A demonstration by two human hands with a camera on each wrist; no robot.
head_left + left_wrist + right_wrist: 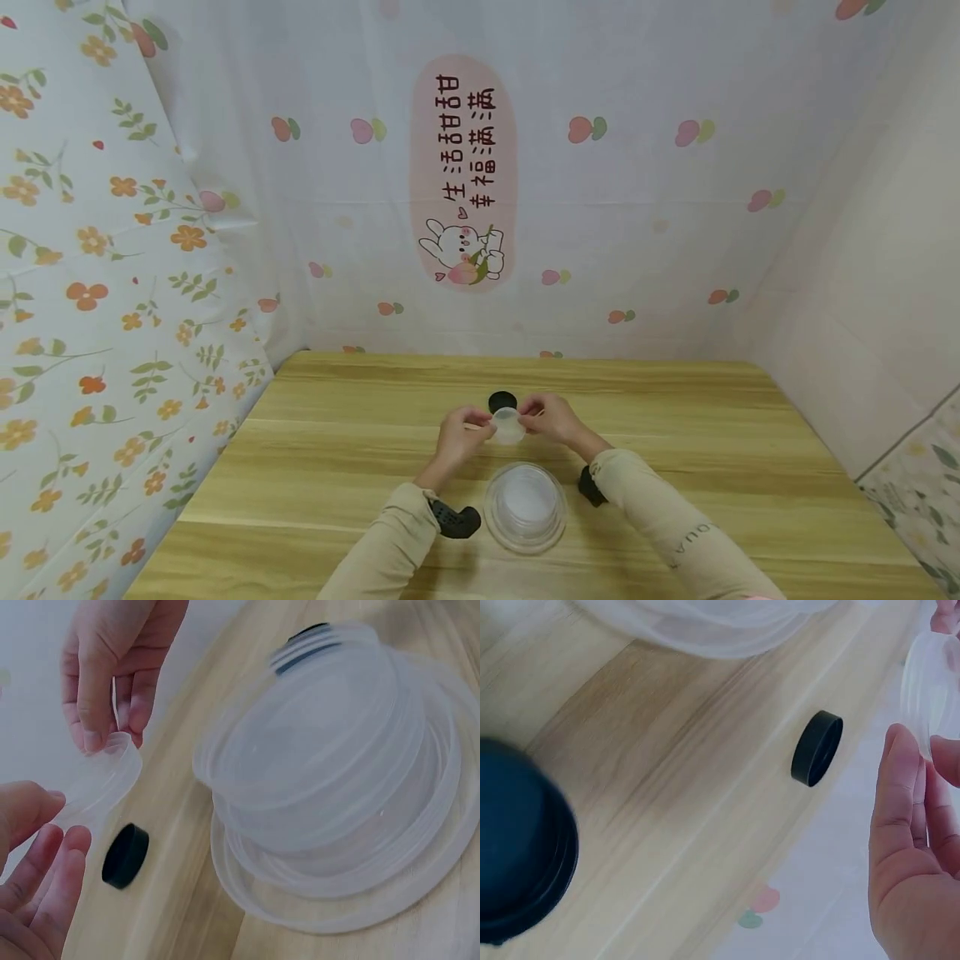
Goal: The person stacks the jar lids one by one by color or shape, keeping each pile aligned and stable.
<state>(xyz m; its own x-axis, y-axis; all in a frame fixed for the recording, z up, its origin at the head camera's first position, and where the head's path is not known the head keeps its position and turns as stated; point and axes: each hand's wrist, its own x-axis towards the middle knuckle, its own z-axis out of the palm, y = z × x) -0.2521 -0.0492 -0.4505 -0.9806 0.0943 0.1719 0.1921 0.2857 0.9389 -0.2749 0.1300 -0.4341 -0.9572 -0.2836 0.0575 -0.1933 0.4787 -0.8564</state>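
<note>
In the head view my left hand [459,439] and right hand [553,419] meet over the table. They pinch opposite sides of a small clear round plastic lid [509,427] with a raised rim. Its shallow side shows in the left wrist view, where the left thumb and fingers hold the near edge and the right fingertips the far one. Just behind it a small black round cap [502,401] stands on the table. Nearer my body, between the forearms, sits a stack of clear round plastic pieces [525,508], the widest at the bottom.
The wood-grain table [337,483] ends at a patterned cloth [630,250] behind. A large black round object [525,840] is cut off by the right wrist view's left edge. The left wrist carries a black device [457,521].
</note>
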